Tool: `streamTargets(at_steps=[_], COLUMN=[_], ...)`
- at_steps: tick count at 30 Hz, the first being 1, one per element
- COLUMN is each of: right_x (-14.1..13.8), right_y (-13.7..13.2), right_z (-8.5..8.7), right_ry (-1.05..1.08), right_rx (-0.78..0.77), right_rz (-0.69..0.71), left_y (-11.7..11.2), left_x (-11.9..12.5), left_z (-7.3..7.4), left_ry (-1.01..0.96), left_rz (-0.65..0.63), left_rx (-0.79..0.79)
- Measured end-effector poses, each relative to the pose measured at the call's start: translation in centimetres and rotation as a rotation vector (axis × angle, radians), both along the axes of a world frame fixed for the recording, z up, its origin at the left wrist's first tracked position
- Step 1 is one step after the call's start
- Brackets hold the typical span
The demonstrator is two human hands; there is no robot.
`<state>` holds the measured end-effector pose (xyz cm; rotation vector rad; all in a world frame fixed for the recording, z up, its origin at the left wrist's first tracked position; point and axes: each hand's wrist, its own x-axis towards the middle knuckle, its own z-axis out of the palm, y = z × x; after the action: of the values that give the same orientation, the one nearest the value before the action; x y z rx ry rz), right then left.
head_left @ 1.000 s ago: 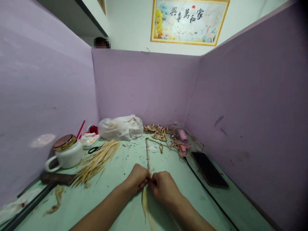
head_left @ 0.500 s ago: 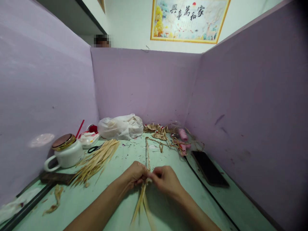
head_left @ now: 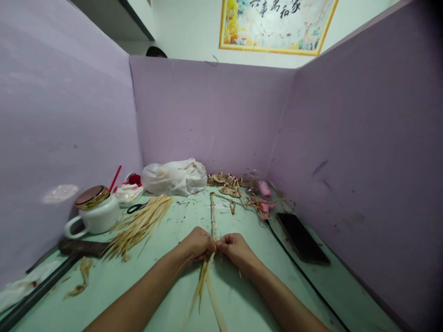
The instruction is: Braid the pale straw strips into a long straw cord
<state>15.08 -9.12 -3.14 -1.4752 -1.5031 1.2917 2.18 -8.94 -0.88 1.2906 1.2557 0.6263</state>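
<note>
While the left hand (head_left: 200, 243) clasps the braided straw cord (head_left: 213, 216), the right hand (head_left: 237, 251) pinches just beside; loose straw strands (head_left: 215, 299) trail over the counter (head_left: 187, 216).

Person's left hand (head_left: 200, 244) and right hand (head_left: 237, 250) pinch braided cord (head_left: 213, 219); loose strands (head_left: 213, 297) trail toward worktop's (head_left: 166, 299) near edge. Smartphone (head_left: 302, 238) by right edge, lidded mug (head_left: 101, 216) by left.

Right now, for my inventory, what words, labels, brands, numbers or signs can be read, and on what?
"事 萬 和 家": framed picture; 萬 and 家 clipped on top.
Leftmost character there: cut off, unreadable.
Small print below: too small.
White packet: markings too blurred.
</note>
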Motion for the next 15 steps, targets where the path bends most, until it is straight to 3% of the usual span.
streamTargets(at_steps=[8, 15], right_x=[-0.1, -0.2], right_y=[0.0, -0.3], right_z=[0.0, 0.2], right_ry=[0.014, 0.14], right_rx=[-0.027, -0.052], right_rz=[0.049, -0.017], left_y=[-0.2, -2.5], left_x=[-0.5, 1.2], left_z=[1.1, 1.0], left_ry=[0.434, 0.659], left_rz=[-0.029, 0.049], left_rx=[0.096, 0.384])
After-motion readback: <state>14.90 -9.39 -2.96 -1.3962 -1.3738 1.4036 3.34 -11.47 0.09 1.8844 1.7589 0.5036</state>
